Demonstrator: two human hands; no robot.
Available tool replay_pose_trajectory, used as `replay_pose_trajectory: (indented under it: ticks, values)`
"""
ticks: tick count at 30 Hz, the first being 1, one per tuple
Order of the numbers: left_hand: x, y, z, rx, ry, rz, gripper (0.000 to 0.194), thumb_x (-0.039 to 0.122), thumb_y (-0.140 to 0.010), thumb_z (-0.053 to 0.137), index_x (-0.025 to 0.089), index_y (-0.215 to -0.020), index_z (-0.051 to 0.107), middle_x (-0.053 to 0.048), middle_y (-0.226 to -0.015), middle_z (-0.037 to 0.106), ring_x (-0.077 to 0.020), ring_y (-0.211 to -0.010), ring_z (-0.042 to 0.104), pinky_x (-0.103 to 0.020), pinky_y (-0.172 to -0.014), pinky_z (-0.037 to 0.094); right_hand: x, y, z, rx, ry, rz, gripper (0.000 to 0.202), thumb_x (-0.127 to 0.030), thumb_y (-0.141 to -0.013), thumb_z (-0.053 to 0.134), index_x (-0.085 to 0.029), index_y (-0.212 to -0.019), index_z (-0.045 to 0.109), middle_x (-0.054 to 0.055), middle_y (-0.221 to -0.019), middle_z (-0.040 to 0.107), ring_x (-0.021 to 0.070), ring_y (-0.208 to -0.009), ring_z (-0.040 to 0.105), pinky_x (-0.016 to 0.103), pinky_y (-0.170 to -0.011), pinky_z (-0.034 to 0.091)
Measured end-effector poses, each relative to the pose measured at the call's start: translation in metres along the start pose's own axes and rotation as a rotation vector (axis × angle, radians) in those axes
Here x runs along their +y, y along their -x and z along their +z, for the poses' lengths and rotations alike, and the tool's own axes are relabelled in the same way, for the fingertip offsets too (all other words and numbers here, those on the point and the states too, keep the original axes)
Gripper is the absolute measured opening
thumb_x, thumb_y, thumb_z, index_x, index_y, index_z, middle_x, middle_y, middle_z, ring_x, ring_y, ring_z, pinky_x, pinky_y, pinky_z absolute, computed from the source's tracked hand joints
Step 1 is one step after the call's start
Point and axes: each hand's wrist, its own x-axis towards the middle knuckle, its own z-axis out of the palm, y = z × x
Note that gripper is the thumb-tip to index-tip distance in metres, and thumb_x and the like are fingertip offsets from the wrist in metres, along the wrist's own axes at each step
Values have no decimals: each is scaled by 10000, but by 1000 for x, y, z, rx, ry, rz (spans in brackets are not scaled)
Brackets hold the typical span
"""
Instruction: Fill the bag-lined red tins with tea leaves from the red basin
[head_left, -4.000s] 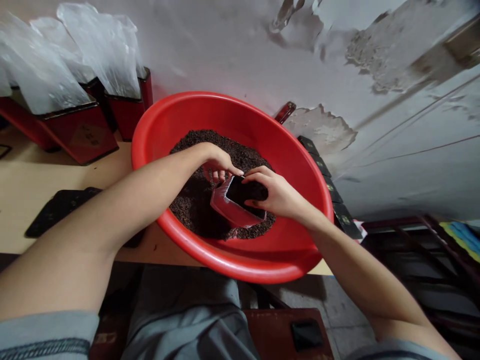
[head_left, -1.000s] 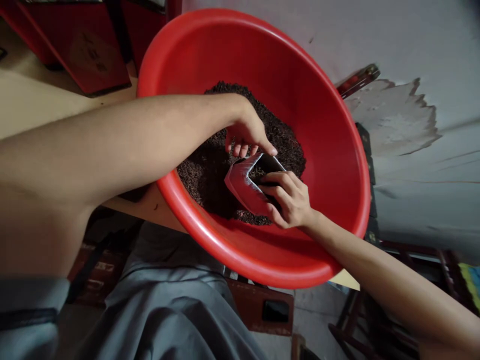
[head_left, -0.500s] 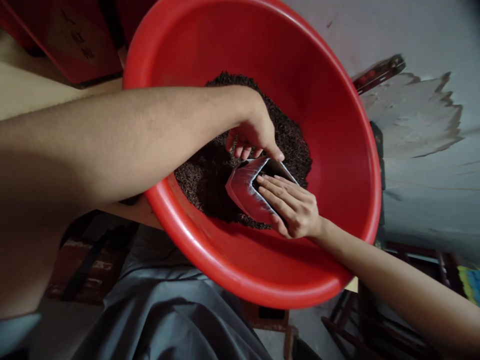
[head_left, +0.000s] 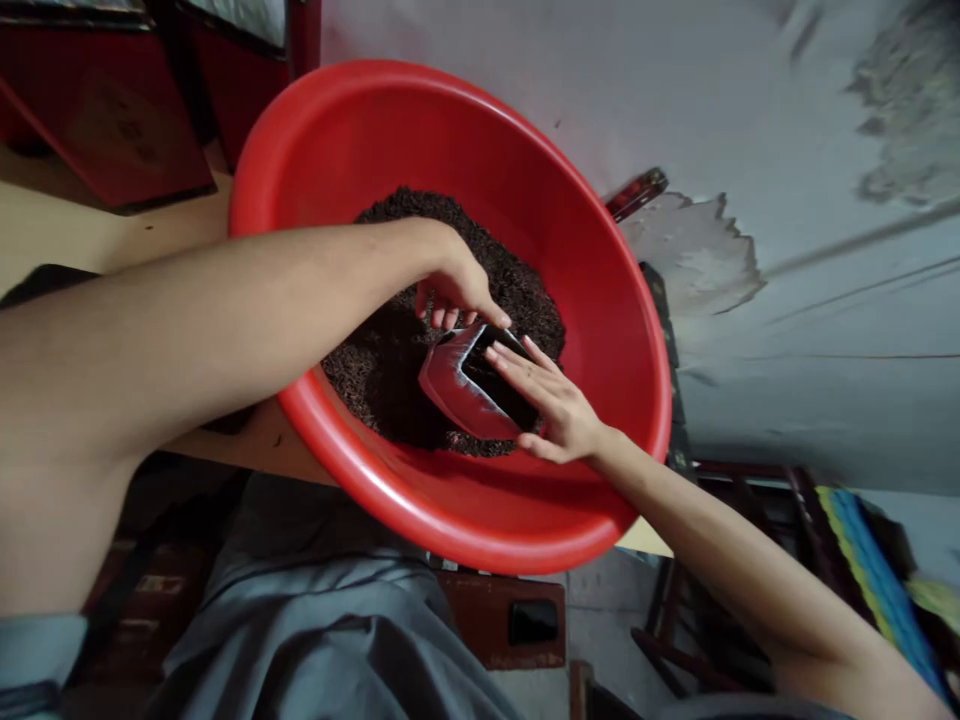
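A large red plastic basin (head_left: 600, 330) holds a heap of dark, dry tea-like leaves (head_left: 517, 285). Inside it, a red open-mouthed box (head_left: 469, 395) with worn, whitish edges lies tilted on the leaves. My left hand (head_left: 461, 285) reaches in from the left and grips the box's upper rim, its thumb on the edge and its other fingers curled. Over the mouth of the box, my right hand (head_left: 551, 395) is open, fingers outstretched and thumb apart. Dark leaves seem to lie inside the box, though shadow hides most of its interior.
The basin stands on a pale wooden table (head_left: 289, 440). Red boxes (head_left: 112, 120) stand at the upper left. Behind is a wall (head_left: 465, 50) with peeling patches. A brown stool (head_left: 502, 620) with a dark slot is below, and dark wooden furniture (head_left: 675, 620) at the lower right.
The view has shifted, so basin and hands appear farther left. My right hand's fingers have spread, with the thumb lifting from the box's side. My left hand keeps its grip on the rim.
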Motion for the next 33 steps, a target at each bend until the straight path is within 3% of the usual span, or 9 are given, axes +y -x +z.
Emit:
replay_pose_trajectory:
  ticks: [5,7,9,13,17,21,25,29,33]
  values:
    - [-1,-5,-4,-31,-71,32,593,662,-995,507,124,-1152,703,-116,-893,690,-293,-970,635,-441,-900,514,-20,6,-24,242,-5,371,480,-348,-1081,387,-301,-1537,530,69,-1418,681,250,-1308,661,529,-1153,533]
    - [-1,-5,-5,-48,-92,42,596,663,-999,488,124,-1143,699,-125,-931,696,-283,-951,634,-446,-892,523,-11,9,-27,352,15,526,500,-328,-1085,378,-320,-1578,466,66,-1382,705,241,-1237,706,490,-1084,589]
    - [-1,-5,-6,-63,-107,39,610,685,-980,496,137,-1137,710,-129,-945,706,-291,-959,640,-447,-891,528,13,12,-26,356,-7,601,534,-335,-1087,356,-298,-1618,398,85,-1451,657,248,-1250,697,488,-1084,582]
    - [-2,-6,-9,-53,-137,22,640,780,-846,586,227,-1114,761,-120,-916,733,-340,-1021,672,-403,-852,533,83,13,-15,57,-11,712,601,-347,-1034,441,-214,-1620,414,122,-1572,539,285,-1456,523,548,-1231,418]
    - [-2,-7,-11,-53,-189,55,669,806,-792,570,254,-1115,769,-122,-999,756,-319,-1006,692,-339,-771,537,140,-4,4,-324,-30,964,997,-593,-855,711,-227,-1679,284,155,-1758,120,392,-1589,259,549,-1293,283]
    - [3,-2,-10,-67,-219,9,710,798,-828,525,221,-1187,732,-157,-1198,743,-323,-1071,693,-314,-724,548,165,-32,27,-356,-10,1177,969,-778,-910,510,-302,-1696,200,125,-1775,-31,467,-1611,63,691,-1257,212]
    - [6,3,-10,-61,-242,-13,741,826,-846,476,235,-1225,714,-149,-1336,719,-313,-1124,697,-287,-731,546,168,-44,44,-283,136,1175,800,-740,-962,423,-338,-1647,330,142,-1758,114,497,-1590,113,809,-1151,255]
    - [6,2,-11,-64,-288,-15,757,833,-866,421,239,-1227,721,-131,-1322,737,-287,-1118,702,-275,-745,553,166,-35,51,-177,253,1125,672,-636,-970,474,-248,-1518,513,204,-1622,341,467,-1449,364,689,-1070,451]
    - [6,2,-11,-72,-283,-9,732,797,-888,413,238,-1244,723,-134,-1304,740,-283,-1100,704,-285,-751,553,170,-27,54,-178,260,1184,679,-650,-971,461,-255,-1522,492,213,-1562,412,453,-1400,413,674,-1063,452]
